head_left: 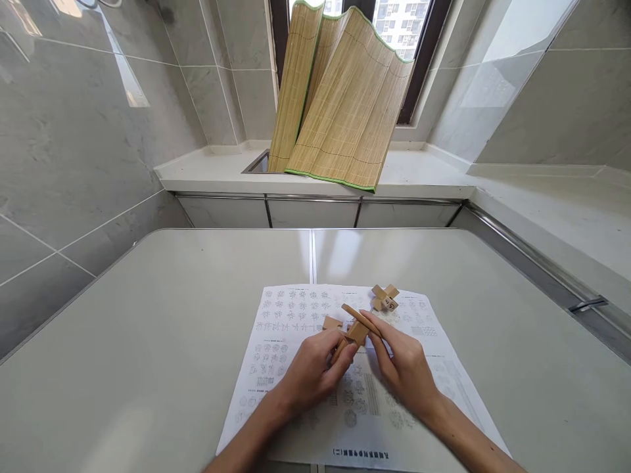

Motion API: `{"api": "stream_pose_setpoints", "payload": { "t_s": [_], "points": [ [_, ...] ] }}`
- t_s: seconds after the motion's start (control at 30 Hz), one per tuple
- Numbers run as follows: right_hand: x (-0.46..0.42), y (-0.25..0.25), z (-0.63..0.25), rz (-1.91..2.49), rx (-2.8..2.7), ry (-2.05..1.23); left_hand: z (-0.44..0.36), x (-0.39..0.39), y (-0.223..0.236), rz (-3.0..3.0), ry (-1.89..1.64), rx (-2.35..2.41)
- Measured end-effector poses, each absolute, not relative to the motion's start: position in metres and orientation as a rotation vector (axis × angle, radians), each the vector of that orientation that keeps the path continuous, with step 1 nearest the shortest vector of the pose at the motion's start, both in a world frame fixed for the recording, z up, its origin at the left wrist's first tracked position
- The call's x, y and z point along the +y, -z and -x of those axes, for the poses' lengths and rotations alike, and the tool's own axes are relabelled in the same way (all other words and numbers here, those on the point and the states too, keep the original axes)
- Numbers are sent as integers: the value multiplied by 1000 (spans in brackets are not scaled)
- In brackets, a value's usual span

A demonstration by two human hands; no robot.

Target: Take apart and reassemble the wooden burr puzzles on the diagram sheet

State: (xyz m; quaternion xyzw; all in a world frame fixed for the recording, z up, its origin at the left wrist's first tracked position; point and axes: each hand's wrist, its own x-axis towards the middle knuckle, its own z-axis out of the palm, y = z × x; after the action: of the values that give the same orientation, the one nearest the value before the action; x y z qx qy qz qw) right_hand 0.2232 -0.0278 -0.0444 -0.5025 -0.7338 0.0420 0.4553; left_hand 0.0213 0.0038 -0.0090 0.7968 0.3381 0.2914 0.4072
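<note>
My left hand (320, 368) is closed around wooden puzzle pieces (358, 332) that meet at an angle above a printed sheet. Between the thumb and fingers of my right hand (407, 364) is a slim wooden stick (361, 318), slanting across the top of those pieces and seeming to touch them. Another flat wooden piece (332, 322) shows just beyond my left fingers; whether it joins the held pieces I cannot tell. Farther back on the paper sits an interlocked wooden cross puzzle (384, 297) with dark marks on one end. My fingers hide part of the held pieces.
The large printed sheet (276, 427), covered in small diagrams, lies on a pale table (123, 348). Behind the table, a bamboo mat (350, 105) leans on a white ledge (424, 174) before a window. Tiled walls stand on both sides, with a metal rail (527, 256) at right.
</note>
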Motion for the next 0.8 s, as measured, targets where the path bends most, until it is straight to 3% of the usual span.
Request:
{"api": "stream_pose_setpoints", "payload": {
  "t_s": [0.8],
  "points": [
    [-20, 33, -236, 1451, -1508, -476, -30, -15, 17, -2408, -832, 925]
  ]
}}
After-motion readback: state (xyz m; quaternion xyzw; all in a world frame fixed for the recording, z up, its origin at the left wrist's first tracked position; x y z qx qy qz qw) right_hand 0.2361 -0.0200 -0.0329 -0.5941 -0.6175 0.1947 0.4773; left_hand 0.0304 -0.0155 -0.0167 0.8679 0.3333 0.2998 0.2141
